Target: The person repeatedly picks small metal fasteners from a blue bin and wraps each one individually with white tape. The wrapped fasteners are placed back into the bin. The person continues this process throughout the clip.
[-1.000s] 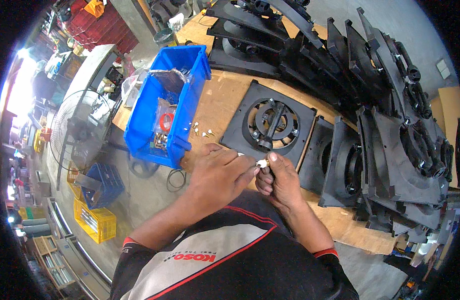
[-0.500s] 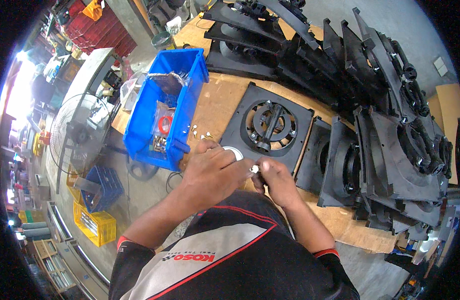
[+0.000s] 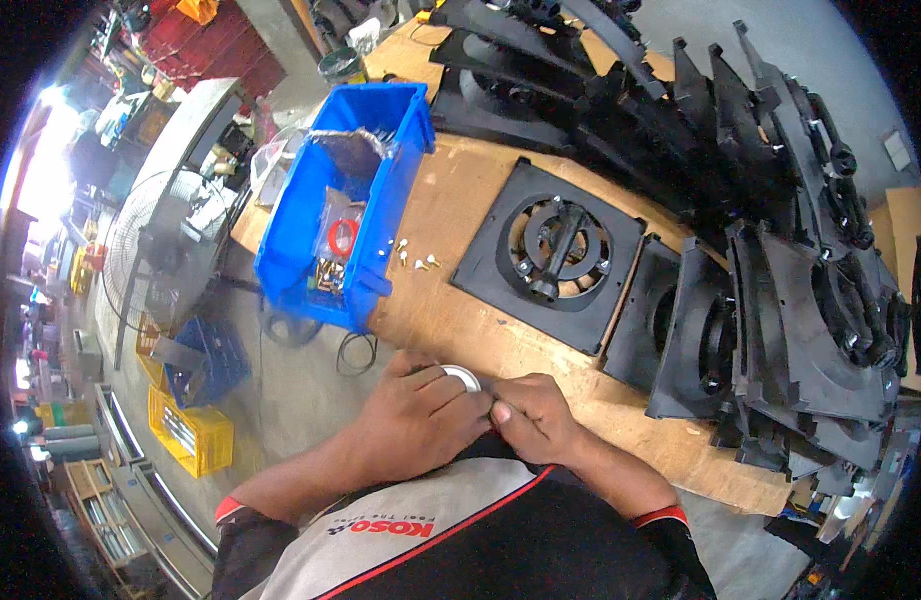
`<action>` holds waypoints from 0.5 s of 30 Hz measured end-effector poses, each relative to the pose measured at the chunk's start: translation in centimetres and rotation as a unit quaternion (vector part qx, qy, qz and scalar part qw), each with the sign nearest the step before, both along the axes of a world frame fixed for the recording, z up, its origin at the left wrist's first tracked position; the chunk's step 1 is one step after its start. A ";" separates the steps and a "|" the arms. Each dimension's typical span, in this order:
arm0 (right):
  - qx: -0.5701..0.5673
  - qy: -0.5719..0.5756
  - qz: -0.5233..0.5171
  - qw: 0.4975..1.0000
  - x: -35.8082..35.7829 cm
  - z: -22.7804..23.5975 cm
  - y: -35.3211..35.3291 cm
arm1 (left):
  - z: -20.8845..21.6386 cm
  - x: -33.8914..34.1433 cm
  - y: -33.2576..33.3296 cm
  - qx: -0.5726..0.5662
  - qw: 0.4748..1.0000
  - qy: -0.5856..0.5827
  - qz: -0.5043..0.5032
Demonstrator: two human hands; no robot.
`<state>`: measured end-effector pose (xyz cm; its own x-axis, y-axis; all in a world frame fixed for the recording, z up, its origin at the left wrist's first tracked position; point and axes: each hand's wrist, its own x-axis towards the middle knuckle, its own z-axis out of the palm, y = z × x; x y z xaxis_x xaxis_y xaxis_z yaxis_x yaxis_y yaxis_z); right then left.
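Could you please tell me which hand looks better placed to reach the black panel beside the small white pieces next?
Probably the right hand: it is nearer the panel, while the left hand is curled around a round white object. I cannot tell whether the right holds anything.

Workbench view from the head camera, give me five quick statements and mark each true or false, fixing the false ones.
1. The blue bin stands to the left of the black square frame on the wooden table. True.
2. The red ring lies on bare wood. False: the red ring is inside the bin.
3. Small white-tipped pieces lie on the table between bin and frame. True.
4. The left hand is spread open with nothing in it. False: the left hand holds a round white-rimmed object.
5. The right hand is reaching into the bin. False: the right hand is close beside the left.
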<state>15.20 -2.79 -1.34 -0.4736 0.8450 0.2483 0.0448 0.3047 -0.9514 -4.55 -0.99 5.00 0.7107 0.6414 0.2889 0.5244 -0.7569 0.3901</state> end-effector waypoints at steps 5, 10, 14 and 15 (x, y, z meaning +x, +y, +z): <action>0.125 0.191 0.146 0.962 1.2 3.5 -2.0 | -7.7 -8.1 -0.1 -0.060 0.978 0.119 0.161; 0.044 0.017 -0.054 0.997 1.2 1.7 2.7 | -2.2 -10.2 0.6 -0.074 0.957 -0.020 0.281; 0.016 -0.150 -0.155 0.976 -3.4 -4.1 7.7 | -3.0 -10.9 3.7 -0.036 0.937 -0.098 0.334; 0.030 -0.185 -0.154 0.970 -4.4 -5.6 8.9 | -3.0 -11.3 3.5 -0.062 0.928 -0.104 0.353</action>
<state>10.77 6.14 -6.92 -0.2667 0.9500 0.1622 0.4780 0.2765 -0.8337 -15.84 2.51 2.00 0.0374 0.9632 0.2661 0.7759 -0.1958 0.5997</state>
